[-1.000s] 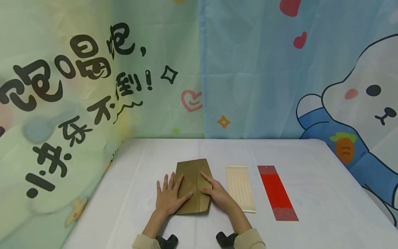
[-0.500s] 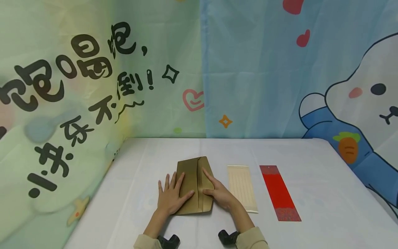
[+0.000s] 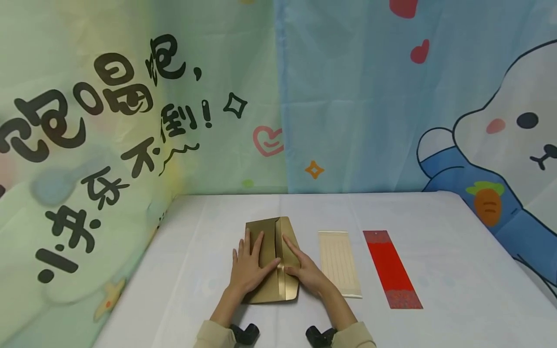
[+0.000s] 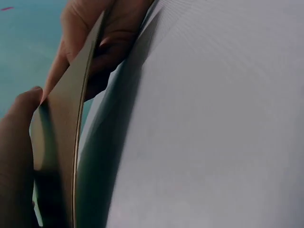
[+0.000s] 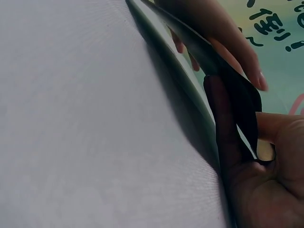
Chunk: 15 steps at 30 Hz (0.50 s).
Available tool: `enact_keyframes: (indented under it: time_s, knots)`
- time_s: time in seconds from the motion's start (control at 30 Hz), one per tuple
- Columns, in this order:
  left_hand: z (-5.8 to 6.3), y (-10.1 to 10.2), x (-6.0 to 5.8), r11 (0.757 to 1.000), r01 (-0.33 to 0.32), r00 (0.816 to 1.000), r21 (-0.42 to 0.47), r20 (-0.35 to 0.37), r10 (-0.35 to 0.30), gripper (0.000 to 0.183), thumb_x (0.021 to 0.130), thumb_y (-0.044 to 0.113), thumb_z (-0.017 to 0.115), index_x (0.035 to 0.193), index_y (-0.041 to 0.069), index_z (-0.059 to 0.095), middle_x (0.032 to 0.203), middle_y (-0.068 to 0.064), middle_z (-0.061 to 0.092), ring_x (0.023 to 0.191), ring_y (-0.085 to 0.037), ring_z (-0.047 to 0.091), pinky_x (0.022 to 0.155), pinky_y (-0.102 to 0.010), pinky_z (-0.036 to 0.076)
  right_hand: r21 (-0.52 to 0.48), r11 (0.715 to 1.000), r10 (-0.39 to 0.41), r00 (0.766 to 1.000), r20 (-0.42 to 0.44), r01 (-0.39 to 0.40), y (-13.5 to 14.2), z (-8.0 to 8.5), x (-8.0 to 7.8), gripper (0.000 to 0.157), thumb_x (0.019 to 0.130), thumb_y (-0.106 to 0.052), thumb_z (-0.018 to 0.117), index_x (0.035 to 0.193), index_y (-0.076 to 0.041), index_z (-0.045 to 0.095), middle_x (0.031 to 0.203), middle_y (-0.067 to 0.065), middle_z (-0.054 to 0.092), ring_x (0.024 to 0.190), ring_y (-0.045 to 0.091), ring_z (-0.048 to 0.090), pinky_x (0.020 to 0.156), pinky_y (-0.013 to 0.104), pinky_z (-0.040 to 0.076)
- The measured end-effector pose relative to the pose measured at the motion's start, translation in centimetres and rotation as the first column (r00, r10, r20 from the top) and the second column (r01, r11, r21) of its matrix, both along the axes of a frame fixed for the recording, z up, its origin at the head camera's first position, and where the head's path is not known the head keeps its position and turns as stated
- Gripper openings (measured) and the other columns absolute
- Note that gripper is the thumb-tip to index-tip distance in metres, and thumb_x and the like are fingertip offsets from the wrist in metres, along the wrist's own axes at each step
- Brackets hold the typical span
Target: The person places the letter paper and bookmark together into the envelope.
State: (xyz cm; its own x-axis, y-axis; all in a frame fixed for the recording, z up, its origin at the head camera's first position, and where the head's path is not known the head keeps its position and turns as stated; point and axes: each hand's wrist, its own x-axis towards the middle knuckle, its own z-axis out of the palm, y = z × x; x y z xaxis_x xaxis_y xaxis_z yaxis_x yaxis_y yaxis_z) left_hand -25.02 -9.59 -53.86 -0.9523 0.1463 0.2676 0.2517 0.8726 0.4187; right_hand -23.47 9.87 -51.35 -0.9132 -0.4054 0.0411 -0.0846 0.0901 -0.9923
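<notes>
A gold paper envelope lies on the white table with a long flap along its right side. My left hand rests on its face with straight, spread fingers, the thumb by the flap's edge. At the right side my right hand pinches the flap; in the right wrist view its thumb is on one face and a finger on the other. The left wrist view shows the envelope edge-on, with my left thumb against it.
To the right of the envelope lie a cream slatted strip and a red strip with patterned ends. The white table meets printed curtains at the back and left.
The right-hand flap stands further raised and bent, its surface catching more light. My left hand has slid right and slightly up the envelope; the right hand has kept its place on the edge.
</notes>
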Motion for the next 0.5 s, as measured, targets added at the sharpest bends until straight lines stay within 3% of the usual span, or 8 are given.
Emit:
enact_keyframes:
  time_s: [0.2, 0.37, 0.5]
  knots:
    - [0.3, 1.1, -0.6, 0.997, -0.066, 0.997, -0.027, -0.040, 0.064, 0.092, 0.072, 0.077, 0.045, 0.147, 0.028, 0.024, 0.153, -0.012, 0.013, 0.128, -0.045, 0.028, 0.097, -0.060, 0.026, 0.016, 1.000, 0.002, 0.999, -0.048, -0.001, 0.0, 1.2, 0.8, 0.080, 0.082, 0.007, 0.056, 0.149, -0.016, 0.018, 0.153, 0.009, 0.010, 0.138, 0.033, 0.005, 0.104, 0.057, 0.005]
    - [0.3, 2.0, -0.9, 0.993, -0.118, 0.992, -0.012, -0.054, 0.118, 0.093, 0.070, 0.077, 0.048, 0.146, 0.028, 0.027, 0.152, -0.011, 0.015, 0.119, -0.044, 0.040, 0.092, -0.057, 0.033, -0.013, 1.000, 0.003, 0.999, -0.050, -0.004, 0.1, 1.1, 0.9, 0.080, 0.083, 0.008, 0.055, 0.149, -0.016, 0.018, 0.153, 0.009, 0.009, 0.138, 0.034, 0.004, 0.104, 0.058, 0.005]
    - [0.4, 2.3, -0.9, 0.991, -0.135, 0.985, 0.014, -0.110, 0.136, 0.091, 0.069, 0.072, 0.054, 0.144, 0.024, 0.034, 0.150, -0.014, 0.021, 0.104, -0.044, 0.049, 0.084, -0.052, 0.039, -0.035, 0.999, 0.007, 0.998, -0.064, -0.009, 0.2, 0.5, 0.6, 0.080, 0.083, 0.008, 0.056, 0.149, -0.015, 0.017, 0.153, 0.010, 0.009, 0.138, 0.034, 0.004, 0.104, 0.057, 0.004]
